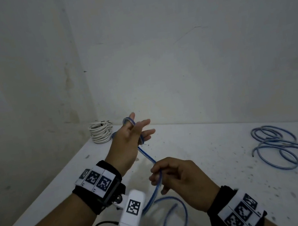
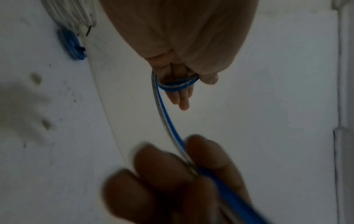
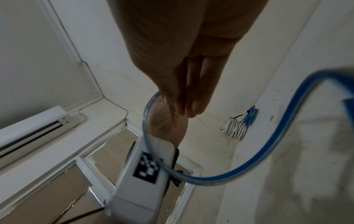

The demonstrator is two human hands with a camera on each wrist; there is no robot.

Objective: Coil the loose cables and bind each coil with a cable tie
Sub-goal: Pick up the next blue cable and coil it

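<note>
A blue cable (image 1: 147, 157) runs from my left hand (image 1: 140, 127) down to my right hand (image 1: 159, 176), then falls in loose loops onto the white table (image 1: 205, 139). My left hand is raised above the table with straight fingers (image 2: 182, 97). A few turns of the cable (image 2: 176, 86) are wound round them and the thumb. My right hand (image 2: 172, 166), lower and nearer to me, pinches the cable between thumb and curled fingers. In the right wrist view the cable (image 3: 268, 151) arcs away from that hand (image 3: 189, 106).
A second loose blue cable (image 1: 283, 147) sprawls at the table's right. A white coil (image 1: 100, 132) bound with a black tie sits in the back left corner, with a tied blue coil (image 3: 250, 115) beside it. Walls close off the back and the left.
</note>
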